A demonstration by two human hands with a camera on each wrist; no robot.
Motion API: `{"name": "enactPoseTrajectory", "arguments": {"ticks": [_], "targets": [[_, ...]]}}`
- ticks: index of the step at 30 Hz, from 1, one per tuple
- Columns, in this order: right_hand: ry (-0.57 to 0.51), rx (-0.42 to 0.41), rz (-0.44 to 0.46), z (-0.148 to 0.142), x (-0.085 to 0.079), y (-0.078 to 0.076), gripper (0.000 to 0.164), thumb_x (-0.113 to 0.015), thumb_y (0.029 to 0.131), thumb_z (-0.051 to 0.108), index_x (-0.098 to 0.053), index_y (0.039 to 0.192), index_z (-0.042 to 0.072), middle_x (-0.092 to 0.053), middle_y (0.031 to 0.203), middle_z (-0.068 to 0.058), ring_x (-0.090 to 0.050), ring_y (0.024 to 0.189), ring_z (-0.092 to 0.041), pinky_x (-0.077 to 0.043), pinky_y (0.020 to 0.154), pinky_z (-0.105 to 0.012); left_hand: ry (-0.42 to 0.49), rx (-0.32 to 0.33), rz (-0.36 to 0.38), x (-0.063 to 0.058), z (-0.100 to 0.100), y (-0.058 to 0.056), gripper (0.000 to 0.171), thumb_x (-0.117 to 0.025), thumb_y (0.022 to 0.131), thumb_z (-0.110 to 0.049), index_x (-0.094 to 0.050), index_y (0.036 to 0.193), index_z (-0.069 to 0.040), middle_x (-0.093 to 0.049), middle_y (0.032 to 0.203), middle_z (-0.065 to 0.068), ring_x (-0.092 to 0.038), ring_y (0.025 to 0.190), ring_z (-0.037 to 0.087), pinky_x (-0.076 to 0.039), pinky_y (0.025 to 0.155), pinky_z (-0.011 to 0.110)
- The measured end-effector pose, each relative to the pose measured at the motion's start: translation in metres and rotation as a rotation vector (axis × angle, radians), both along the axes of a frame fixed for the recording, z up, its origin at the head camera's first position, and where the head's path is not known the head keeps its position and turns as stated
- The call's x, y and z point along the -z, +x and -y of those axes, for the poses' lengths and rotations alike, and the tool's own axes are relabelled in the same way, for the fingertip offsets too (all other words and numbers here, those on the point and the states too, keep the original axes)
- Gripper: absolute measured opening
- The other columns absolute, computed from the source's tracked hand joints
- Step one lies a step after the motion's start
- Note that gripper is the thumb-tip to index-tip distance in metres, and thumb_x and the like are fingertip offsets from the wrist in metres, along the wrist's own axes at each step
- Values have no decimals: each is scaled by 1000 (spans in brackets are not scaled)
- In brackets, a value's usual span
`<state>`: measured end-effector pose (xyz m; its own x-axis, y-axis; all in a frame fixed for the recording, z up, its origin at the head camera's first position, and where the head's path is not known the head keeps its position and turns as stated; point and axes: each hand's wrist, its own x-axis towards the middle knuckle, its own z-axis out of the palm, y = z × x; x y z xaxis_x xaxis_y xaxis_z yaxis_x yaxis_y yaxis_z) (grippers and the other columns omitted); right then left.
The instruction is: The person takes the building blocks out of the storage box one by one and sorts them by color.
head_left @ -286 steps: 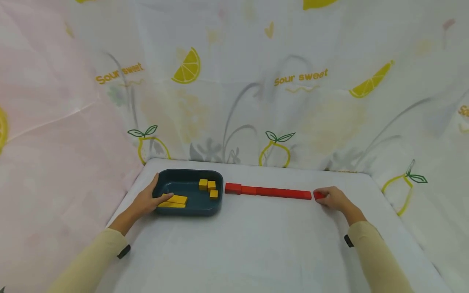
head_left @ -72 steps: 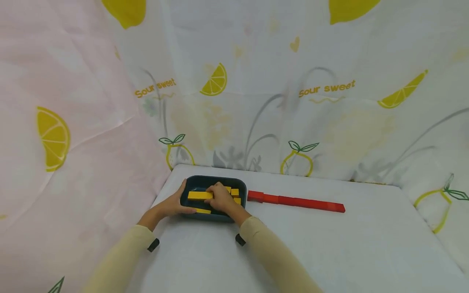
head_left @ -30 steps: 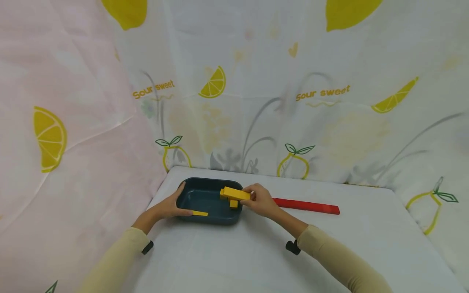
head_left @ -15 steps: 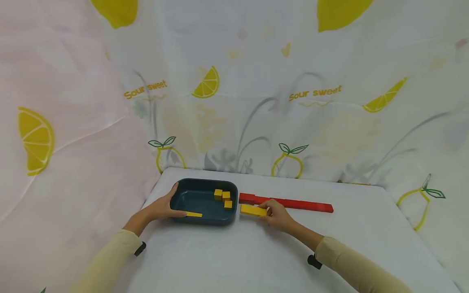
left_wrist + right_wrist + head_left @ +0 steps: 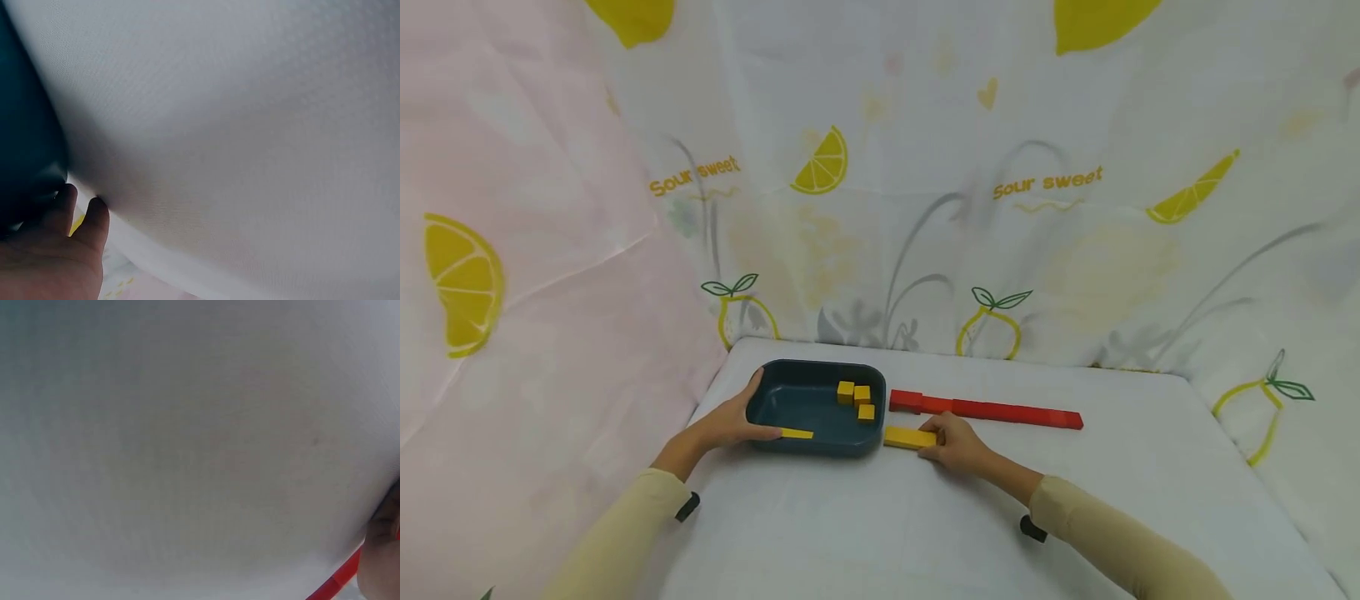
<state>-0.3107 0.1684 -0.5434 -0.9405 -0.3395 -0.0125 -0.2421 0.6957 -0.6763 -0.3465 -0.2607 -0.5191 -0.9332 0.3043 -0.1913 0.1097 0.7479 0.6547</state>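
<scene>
A dark teal tray (image 5: 838, 448) stands at the back left of the table. My left hand (image 5: 724, 423) holds its left end, thumb over the rim, and the left wrist view shows fingers along the tray's outer wall (image 5: 28, 119). Inside lie a flat yellow block (image 5: 797, 433), partly under the thumb, and small yellow cubes (image 5: 846, 392) at the right. My right hand (image 5: 958, 446) pinches the right end of a long yellow block (image 5: 906, 438), low at the table beside the tray. Behind it runs a row of red blocks (image 5: 1007, 411), thickest at its left end.
A white cloth covers the table (image 5: 865, 533). Fabric printed with lemons (image 5: 823, 162) hangs behind and along the sides. The red row's left end stands close to the tray's right wall.
My right hand has lifted the long yellow block out of the tray and lowered it beside the tray, in front of the red row. The left hand has stayed on the tray.
</scene>
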Motion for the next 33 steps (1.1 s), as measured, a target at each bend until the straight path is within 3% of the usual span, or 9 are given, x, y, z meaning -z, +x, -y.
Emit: {"name": "enactPoseTrajectory", "arguments": {"ticks": [7,18,25,33], "targets": [[20,9,9,3,-5,-6,32,-82,81,21,-72,110,10,-59,91,2,-52,80,-14,-49,69,-23,30,1,-14,-3,0,0,132,-81,75,-52,16,158,-19,-5,163,30,-20,146,52,-24,112,70],[-52,5,51,2,0,-7,36,-82,80,22,-69,112,10,-61,94,0,-51,78,-16,-46,64,-22,24,-22,-9,3,1,3,135,-81,71,-57,14,158,-17,-7,162,31,-22,144,52,-27,111,69],[-27,5,65,0,0,-5,35,-82,81,21,-69,113,11,-60,93,0,-51,79,-16,-46,65,-23,39,-13,3,4,-3,4,134,-81,72,-56,14,158,-17,-7,162,30,-22,145,51,-26,112,69],[-42,-1,57,1,-3,-5,34,-81,81,22,-70,112,13,-65,107,-2,-52,83,-16,-48,70,-26,47,-10,-8,2,-3,1,135,-82,72,-55,13,158,-15,-7,161,33,-24,144,51,-24,113,68]]}}
